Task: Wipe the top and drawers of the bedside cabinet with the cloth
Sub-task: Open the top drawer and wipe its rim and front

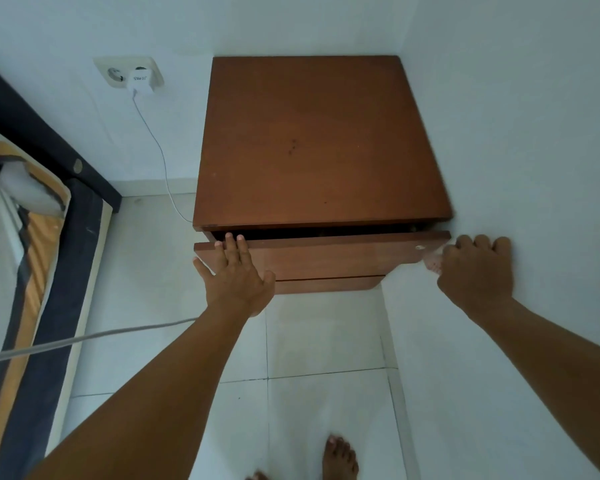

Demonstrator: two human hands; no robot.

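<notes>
The brown wooden bedside cabinet [312, 140] stands in the room's corner, its top bare apart from a few dark specks. Its top drawer [326, 258] is pulled out a little, leaving a dark gap under the top. A lower drawer front [326, 284] shows below it. My left hand [236, 275] lies on the left end of the top drawer front, fingertips hooked over its upper edge. My right hand [475, 268] is curled at the drawer's right end, against the wall, holding a thin pale cloth [433, 263] that touches the drawer's corner.
A white wall [534, 133] runs tight along the cabinet's right side. Left of the cabinet, a wall socket with a white charger [139, 79] has its cable [160, 150] hanging to the floor. A bed [32, 237] fills the left edge. Tiled floor [326, 341] and my bare foot [340, 455] lie below.
</notes>
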